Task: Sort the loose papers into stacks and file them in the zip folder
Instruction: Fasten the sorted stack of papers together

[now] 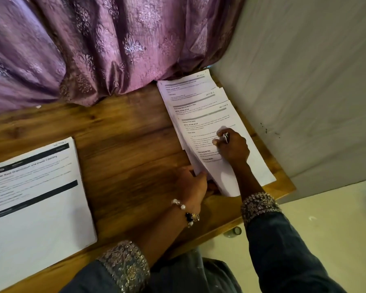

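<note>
Three overlapping stacks of printed papers fan along the far right edge of the wooden desk, each top sheet headed with a section label, and both hands are working the nearest one. Right hand sits on top of the front stack, fingers curled in, its grip pinching a small shiny thing I can't make out against the page. Left hand comes in at the near left corner of that same stack, thumb on top of the lifted sheets and fingers tucked beneath, so its grip is pinching the paper edge; the lower corner of the pile peels up a little there. A bead bracelet with white and dark beads circles the left wrist, and both arms wear dark sleeves with embroidered cuffs. Over on the left side of the desk, well apart from the action, lies a separate thick stack with dark header bars across its top page, blurred too much to read. Purple patterned curtain hangs behind the desk, its hem touching the far edge. A pale wall runs along the right, and a small roll of tape lies on the light floor just off the desk's near edge.
</note>
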